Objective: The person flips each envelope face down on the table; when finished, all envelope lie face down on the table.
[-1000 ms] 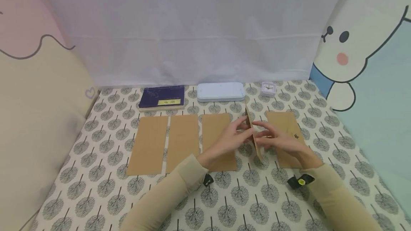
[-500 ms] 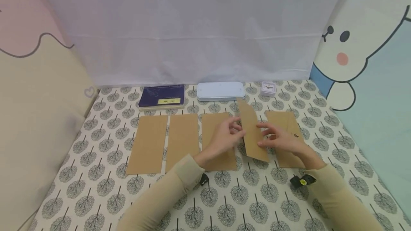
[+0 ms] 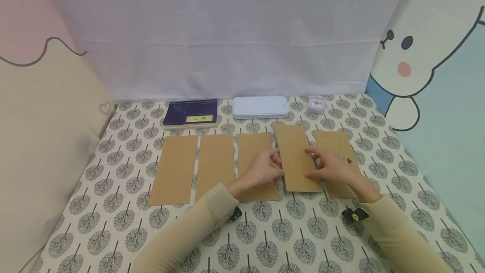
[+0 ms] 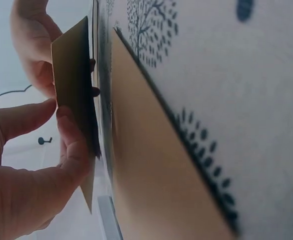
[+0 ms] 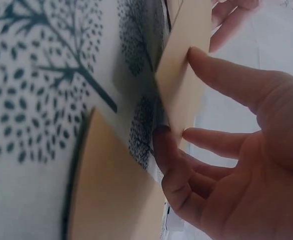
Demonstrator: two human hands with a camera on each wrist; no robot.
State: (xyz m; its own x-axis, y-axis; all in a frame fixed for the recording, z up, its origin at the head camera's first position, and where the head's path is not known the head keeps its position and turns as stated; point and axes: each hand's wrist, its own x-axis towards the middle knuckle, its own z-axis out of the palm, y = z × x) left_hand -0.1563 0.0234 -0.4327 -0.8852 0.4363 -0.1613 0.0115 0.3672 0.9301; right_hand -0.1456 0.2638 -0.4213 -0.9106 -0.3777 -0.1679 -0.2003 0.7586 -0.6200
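Note:
A flat brown kraft-paper rectangle [image 3: 295,159] is held between both hands, tilted slightly and just above the patterned cloth. My left hand [image 3: 262,167] pinches its left edge. At the right edge, my right hand [image 3: 330,167] grips it with thumb and index fingertip on the upper face; in the right wrist view another finger [image 5: 166,145] goes under the edge. The left wrist view shows the raised sheet [image 4: 74,75] edge-on, its underside dark. To the right lies a similar brown rectangle [image 3: 335,144] with a small dark mark, partly covered by my right hand.
Three more brown rectangles lie in a row to the left: one far left [image 3: 174,169], one beside it [image 3: 215,163], one under my left forearm [image 3: 251,144]. Behind stand a dark blue book [image 3: 185,113], a pale flat case [image 3: 260,108] and a small clock [image 3: 316,104].
The brown rectangle has turned from nearly upright on edge to almost flat, its plain face now upward. My left hand has lowered and shifted slightly left; my right has moved little.

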